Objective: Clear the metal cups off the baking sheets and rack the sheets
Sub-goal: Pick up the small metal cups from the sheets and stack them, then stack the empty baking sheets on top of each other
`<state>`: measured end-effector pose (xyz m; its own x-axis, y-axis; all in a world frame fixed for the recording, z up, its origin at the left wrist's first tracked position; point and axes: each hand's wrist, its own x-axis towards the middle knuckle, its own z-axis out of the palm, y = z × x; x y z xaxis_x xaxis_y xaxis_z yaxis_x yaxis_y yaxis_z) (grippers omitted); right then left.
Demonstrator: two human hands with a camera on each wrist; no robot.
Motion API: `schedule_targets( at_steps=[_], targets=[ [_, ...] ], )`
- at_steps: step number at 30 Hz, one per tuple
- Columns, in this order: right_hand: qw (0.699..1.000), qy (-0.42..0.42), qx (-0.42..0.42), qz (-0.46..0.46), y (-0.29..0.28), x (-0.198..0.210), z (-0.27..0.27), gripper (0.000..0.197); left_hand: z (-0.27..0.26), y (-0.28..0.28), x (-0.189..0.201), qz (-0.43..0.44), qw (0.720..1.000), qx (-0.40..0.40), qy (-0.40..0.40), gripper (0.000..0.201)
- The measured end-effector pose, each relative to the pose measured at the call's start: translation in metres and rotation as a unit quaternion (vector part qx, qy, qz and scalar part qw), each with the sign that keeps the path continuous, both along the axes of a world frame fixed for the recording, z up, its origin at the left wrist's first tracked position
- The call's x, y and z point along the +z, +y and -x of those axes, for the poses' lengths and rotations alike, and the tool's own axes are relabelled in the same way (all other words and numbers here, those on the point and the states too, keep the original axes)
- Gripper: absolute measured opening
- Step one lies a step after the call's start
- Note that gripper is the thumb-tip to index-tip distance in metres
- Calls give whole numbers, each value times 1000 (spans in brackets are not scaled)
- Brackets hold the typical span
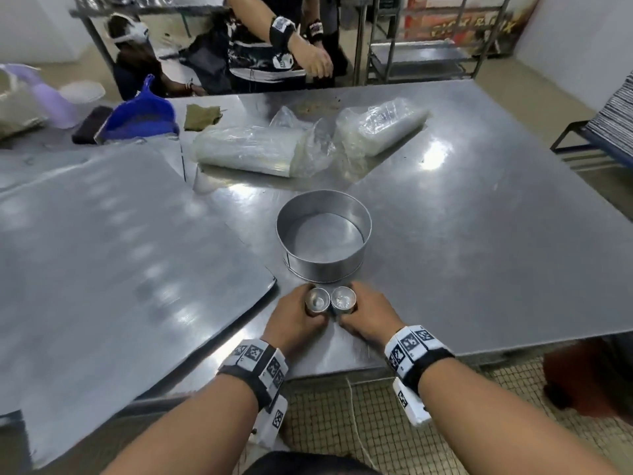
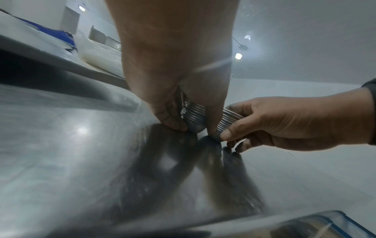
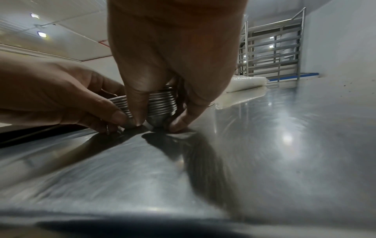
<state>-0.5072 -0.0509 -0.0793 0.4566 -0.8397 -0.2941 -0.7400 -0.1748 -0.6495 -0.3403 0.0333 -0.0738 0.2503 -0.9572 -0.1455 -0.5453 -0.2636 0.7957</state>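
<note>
Two stacks of nested metal cups stand side by side on the steel table near its front edge. My left hand (image 1: pixel 297 315) grips the left stack of cups (image 1: pixel 317 299), whose ribbed rims show in the left wrist view (image 2: pixel 192 115). My right hand (image 1: pixel 368 313) grips the right stack of cups (image 1: pixel 341 299), seen ribbed in the right wrist view (image 3: pixel 161 103). The two stacks touch each other. A large flat baking sheet (image 1: pixel 113 255) lies on the table to the left of my hands, with nothing on it.
A round metal cake tin (image 1: pixel 356 262) stands just behind the cups. Farther back lie two plastic-wrapped rolls (image 1: pixel 246 150), a blue scoop (image 1: pixel 140 116) and a cloth (image 1: pixel 201 116). Another person (image 1: pixel 274 46) stands across the table. A tray rack (image 3: pixel 272 49) stands at the back right.
</note>
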Motion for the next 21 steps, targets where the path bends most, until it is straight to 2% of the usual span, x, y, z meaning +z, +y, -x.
schedule_targets(
  at_steps=[3,6,9,11,14,17,21],
  targets=[
    [1000,-9,22,-17,-5,4,5,52,1,0,-7,-1,1000,12,4,41],
    [998,-17,54,-31,-13,6,16,72,-2,0,-11,-25,1000,16,0,70],
    [997,-13,74,-17,-22,18,30,75,-9,6,-6,-69,997,17,-13,87],
    [997,-15,67,20,-28,29,38,66,-18,12,-2,-78,997,12,-17,81],
    [995,-74,27,63,-29,47,29,45,-32,24,10,-66,997,38,-30,62],
    [989,-120,28,86,-22,62,-9,32,-51,40,26,-36,993,104,-35,43],
    [984,-134,70,91,-7,66,-75,32,-93,74,37,-27,974,214,-68,41]
  ],
)
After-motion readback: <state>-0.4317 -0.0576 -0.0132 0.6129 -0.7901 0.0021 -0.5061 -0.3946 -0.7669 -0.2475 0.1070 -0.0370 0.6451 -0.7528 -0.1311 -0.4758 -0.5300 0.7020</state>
